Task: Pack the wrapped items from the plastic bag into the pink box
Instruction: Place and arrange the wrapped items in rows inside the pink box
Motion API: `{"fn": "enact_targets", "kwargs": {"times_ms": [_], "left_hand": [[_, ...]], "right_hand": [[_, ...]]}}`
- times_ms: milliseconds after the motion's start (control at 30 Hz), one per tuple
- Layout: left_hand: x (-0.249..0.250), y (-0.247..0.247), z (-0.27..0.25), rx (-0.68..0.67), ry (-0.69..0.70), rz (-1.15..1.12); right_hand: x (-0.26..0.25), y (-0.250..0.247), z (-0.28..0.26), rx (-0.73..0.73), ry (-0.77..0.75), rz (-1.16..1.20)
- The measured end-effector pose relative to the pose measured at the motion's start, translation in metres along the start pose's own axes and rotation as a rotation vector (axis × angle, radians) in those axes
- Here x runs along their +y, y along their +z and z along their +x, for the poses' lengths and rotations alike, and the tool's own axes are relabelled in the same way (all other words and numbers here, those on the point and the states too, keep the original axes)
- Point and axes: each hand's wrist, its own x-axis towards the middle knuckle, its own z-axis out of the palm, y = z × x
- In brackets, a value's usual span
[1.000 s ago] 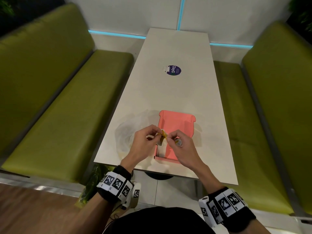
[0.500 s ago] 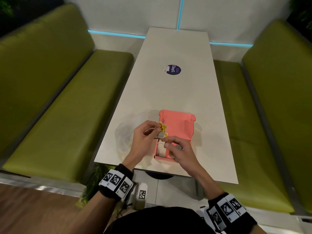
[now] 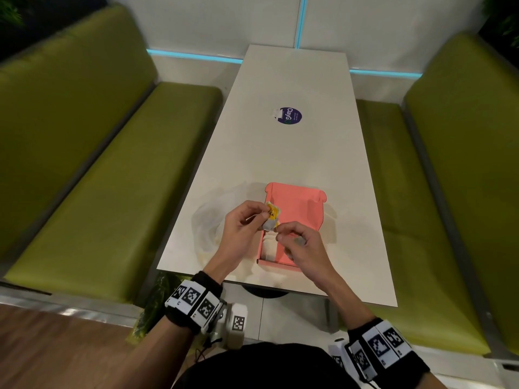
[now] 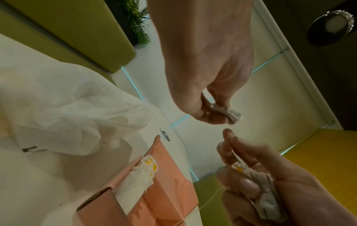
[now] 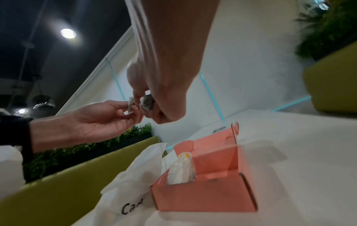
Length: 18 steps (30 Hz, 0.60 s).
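The open pink box (image 3: 304, 209) stands near the table's front edge, with one white wrapped item (image 3: 269, 246) upright at its left end, also seen as wrapped item (image 5: 182, 169) and wrapped item (image 4: 144, 172). Above the box's left side my left hand (image 3: 264, 217) pinches a small wrapped item with a yellow tag (image 3: 271, 215). My right hand (image 3: 280, 235), just below it, grips a second grey wrapped item (image 5: 146, 102) and pinches a thin thread (image 4: 230, 137) that runs between the two hands. The crumpled clear plastic bag (image 3: 207, 228) lies left of the box.
The long white table (image 3: 295, 153) carries a round purple sticker (image 3: 289, 115) farther back. Green benches (image 3: 118, 175) flank it on both sides. The bag (image 5: 131, 180) touches the box's left wall (image 5: 204, 197).
The hands, pinched together a second ago, have parted slightly. The left lifted its item so that the yellow tag shows, and the right drew down and toward me.
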Motion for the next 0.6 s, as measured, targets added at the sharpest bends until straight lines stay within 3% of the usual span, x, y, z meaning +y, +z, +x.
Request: {"fn": "enact_targets", "kwargs": {"times_ms": [100,233,433,600], "left_hand": [[-0.002,-0.004,0.002,-0.016,-0.015,0.006],[-0.003,-0.008,0.002,-0.033,-0.025,0.019],[0.0,-0.007,0.004,-0.051,-0.04,0.007],[0.002,0.001,0.001,0.008,-0.047,0.007]], "right_hand": [[0.0,-0.006,0.003,0.04,-0.152,-0.302],[-0.004,-0.013,0.005,0.108,-0.275,-0.448],[-0.002,-0.007,0.004,0.089,-0.214,-0.395],[-0.008,0.002,-0.003,-0.084,-0.087,-0.24]]}}
